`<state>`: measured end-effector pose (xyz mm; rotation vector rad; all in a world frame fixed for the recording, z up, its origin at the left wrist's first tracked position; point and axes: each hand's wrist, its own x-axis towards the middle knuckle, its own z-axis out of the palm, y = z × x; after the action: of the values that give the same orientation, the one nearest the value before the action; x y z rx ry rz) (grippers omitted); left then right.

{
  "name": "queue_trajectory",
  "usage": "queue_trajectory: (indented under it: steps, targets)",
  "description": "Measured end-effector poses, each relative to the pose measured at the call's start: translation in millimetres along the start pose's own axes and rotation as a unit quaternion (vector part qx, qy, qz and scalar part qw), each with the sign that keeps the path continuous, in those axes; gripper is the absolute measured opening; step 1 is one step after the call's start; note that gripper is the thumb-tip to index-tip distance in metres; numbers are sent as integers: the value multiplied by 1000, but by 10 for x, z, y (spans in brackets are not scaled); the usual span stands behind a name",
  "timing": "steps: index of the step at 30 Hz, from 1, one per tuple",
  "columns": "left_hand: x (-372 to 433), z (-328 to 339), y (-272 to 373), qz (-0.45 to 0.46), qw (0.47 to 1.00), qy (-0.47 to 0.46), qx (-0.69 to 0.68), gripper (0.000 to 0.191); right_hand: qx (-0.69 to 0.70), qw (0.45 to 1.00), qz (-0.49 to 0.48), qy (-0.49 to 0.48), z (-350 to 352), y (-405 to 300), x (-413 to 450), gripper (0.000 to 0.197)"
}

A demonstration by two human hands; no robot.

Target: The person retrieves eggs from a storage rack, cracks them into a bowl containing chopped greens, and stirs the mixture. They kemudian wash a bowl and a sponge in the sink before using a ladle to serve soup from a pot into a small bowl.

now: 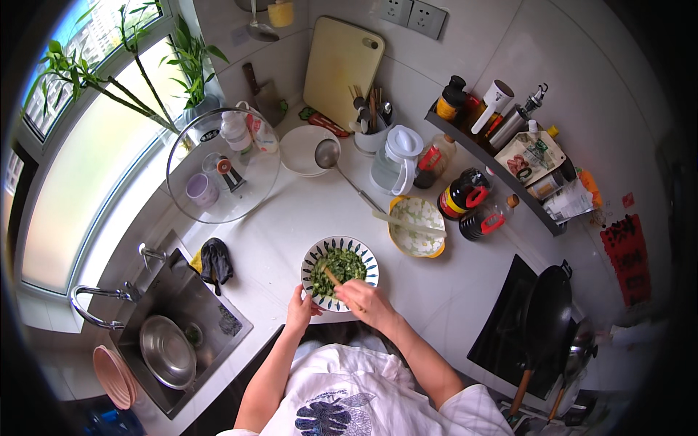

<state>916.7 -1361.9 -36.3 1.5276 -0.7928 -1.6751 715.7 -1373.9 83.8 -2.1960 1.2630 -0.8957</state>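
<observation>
A white bowl with a dark leaf-pattern rim (pixel 372 260) stands at the front edge of the white counter. Chopped green vegetables (pixel 349 262) fill its middle. My left hand (pixel 301 309) grips the bowl's near left rim, with the thumb on the outside. In my right hand (pixel 372 305) are wooden chopsticks (pixel 331 276), slanting down so that their tips sit among the greens. The fingers hide part of the chopsticks and the bowl's near right rim.
Behind the bowl are a yellow-handled floral dish (pixel 417 229), a ladle (pixel 349 177) and a water pitcher (pixel 395 161). A glass lid (pixel 256 188) stands back left. At left is a sink (pixel 218 357) holding a metal basin (pixel 168 351); at right, a wok (pixel 548 305) sits on the cooktop (pixel 493 338).
</observation>
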Motion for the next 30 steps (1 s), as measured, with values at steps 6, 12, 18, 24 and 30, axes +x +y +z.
queue_trajectory:
  steps: [6,12,18,24,30]
  targets:
    - [-17,1,10,-2,1000,4,-11,28,-54,998,-15,-34,12,-43,-132,7]
    - [-16,-5,-4,-1,1000,-2,-22,28,-101,993,52,16,-54,8,-10,9]
    - [-26,15,-9,7,1000,5,-4,29,30,997,62,27,-29,-45,-58,10]
    - [-42,20,14,3,1000,9,10,29,55,967,192,160,-240,500,-154,7]
    - [-23,-12,14,-5,1000,-2,1,31,175,981,79,-35,-126,372,-35,15]
